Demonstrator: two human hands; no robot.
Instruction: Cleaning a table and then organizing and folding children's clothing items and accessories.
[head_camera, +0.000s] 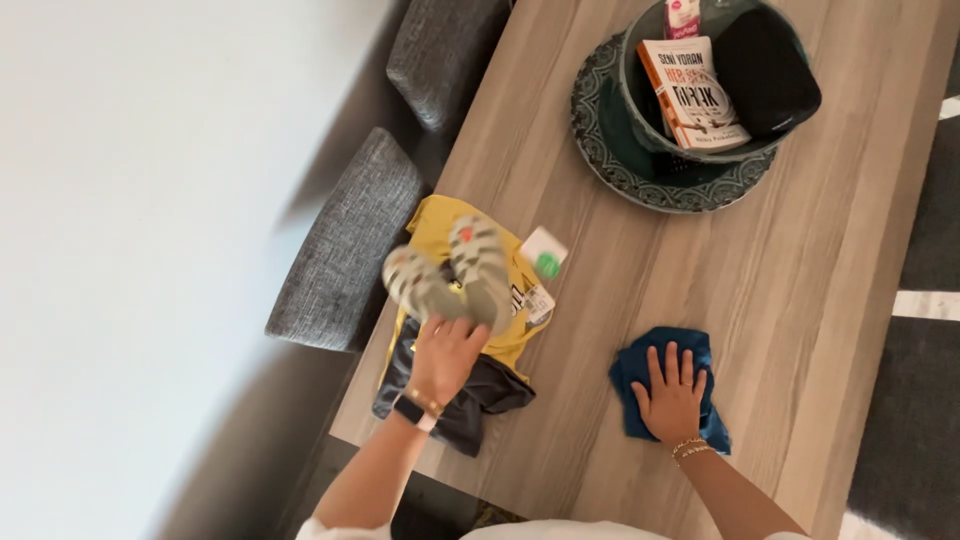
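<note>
Flat right hand (672, 400) presses soft blue cloth (668, 390); left hand (445, 355) grips striped socks (450, 278).

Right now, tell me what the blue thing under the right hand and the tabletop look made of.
Blue cloth: soft woven fabric, matte; it crumples under the right hand. Tabletop: wood or wood-look laminate, matte, with long grey-brown grain lines.

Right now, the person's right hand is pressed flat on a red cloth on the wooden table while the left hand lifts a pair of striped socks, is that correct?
Not quite: the cloth under the right hand is blue, not red, as the head view shows. The rest holds: that hand lies flat on it on the wooden table, while the left hand lifts a pair of striped socks.
</note>
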